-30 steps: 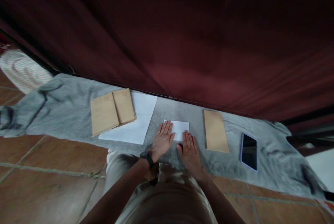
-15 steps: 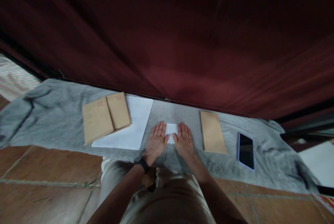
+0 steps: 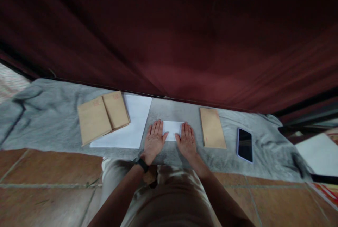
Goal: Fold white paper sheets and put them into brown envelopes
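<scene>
A small folded white paper (image 3: 171,128) lies flat on the grey cloth in front of me. My left hand (image 3: 154,140) presses flat on its left end, fingers stretched forward and thumb pointing inward. On the right end rests my right hand (image 3: 187,140), also flat with its fingers extended. Both palms face down, and the middle of the paper shows between the thumbs. The paper's two ends are partly hidden under the hands.
Brown envelopes (image 3: 95,119) overlap a stack of white paper sheets (image 3: 137,121) at the left. Another brown envelope (image 3: 213,128) lies to the right, then a phone (image 3: 245,145). A grey cloth (image 3: 52,114) covers the narrow bench, with a dark red curtain (image 3: 171,43) behind.
My hands have slid apart toward the paper's two ends, so more of its middle shows. The whole view has shifted slightly.
</scene>
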`<state>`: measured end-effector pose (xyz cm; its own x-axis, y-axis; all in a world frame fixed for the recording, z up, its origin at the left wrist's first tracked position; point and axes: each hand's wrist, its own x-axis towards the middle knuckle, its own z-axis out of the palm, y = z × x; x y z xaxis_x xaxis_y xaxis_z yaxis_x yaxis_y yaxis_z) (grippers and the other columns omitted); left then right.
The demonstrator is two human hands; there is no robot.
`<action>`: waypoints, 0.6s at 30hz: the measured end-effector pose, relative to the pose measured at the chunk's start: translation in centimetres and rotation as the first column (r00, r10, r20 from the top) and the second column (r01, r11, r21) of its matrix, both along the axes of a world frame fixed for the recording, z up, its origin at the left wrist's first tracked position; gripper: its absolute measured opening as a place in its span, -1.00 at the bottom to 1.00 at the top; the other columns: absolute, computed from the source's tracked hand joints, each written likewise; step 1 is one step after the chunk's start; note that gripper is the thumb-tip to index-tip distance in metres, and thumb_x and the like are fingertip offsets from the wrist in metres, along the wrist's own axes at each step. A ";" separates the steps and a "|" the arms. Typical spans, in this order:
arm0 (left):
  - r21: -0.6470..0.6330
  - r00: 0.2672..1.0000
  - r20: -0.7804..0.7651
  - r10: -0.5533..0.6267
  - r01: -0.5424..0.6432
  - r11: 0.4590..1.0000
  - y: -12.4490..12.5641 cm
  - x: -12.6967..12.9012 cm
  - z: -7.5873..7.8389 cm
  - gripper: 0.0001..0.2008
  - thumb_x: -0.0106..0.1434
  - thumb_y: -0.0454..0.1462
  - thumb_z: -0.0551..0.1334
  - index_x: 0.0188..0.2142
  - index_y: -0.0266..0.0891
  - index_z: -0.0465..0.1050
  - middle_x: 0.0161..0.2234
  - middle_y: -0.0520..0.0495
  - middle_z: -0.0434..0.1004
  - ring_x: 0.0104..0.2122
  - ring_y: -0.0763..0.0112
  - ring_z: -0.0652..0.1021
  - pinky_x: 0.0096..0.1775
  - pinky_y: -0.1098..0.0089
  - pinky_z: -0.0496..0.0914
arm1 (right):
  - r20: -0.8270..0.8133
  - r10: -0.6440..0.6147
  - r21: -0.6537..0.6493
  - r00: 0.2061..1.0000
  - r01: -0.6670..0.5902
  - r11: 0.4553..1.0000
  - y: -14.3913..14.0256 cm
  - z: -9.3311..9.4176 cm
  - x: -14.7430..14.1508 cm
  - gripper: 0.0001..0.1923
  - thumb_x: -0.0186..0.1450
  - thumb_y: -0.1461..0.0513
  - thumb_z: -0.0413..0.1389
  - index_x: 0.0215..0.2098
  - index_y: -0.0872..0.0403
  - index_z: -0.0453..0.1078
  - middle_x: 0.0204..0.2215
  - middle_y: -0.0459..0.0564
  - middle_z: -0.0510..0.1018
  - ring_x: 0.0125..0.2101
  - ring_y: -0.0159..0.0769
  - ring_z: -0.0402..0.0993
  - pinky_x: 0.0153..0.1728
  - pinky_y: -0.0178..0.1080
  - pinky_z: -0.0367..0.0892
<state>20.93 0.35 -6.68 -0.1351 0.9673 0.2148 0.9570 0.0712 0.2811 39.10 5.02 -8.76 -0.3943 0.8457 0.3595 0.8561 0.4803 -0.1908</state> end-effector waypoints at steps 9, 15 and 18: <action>0.066 0.920 0.370 0.129 -0.165 0.984 0.9 0.3 -0.6 -0.44 0.38 -0.19 0.08 0.33 -0.32 0.26 0.15 -0.32 0.53 0.15 0.02 0.51 0.19 0.02 0.38 | -0.020 -0.016 -0.011 1.000 0.016 1.000 0.1 -0.2 -0.1 -0.32 0.54 0.05 -0.13 0.44 0.35 0.04 0.39 0.43 0.17 0.38 0.12 0.13 0.32 0.18 0.10; -0.207 0.454 0.813 0.366 -0.362 0.909 3.5 -0.6 0.0 -0.55 0.16 -0.26 0.26 0.07 -0.24 0.46 -0.30 -0.09 0.61 -0.28 0.20 0.59 -0.18 0.23 0.47 | -0.007 -0.024 -0.012 1.000 0.024 1.000 0.1 -0.3 -0.1 -0.32 0.54 0.05 -0.12 0.44 0.36 0.06 0.39 0.41 0.17 0.38 0.12 0.12 0.33 0.15 0.08; -0.229 0.382 0.845 0.374 -0.374 0.899 4.0 -1.1 0.0 -0.61 0.10 -0.29 0.25 -0.04 -0.24 0.49 -0.42 0.01 0.54 -0.41 0.30 0.54 -0.32 0.35 0.40 | -0.005 -0.026 -0.016 1.000 0.026 1.000 0.0 -0.3 -0.1 -0.32 0.54 0.05 -0.10 0.44 0.36 0.04 0.40 0.40 0.16 0.39 0.11 0.09 0.35 0.14 0.07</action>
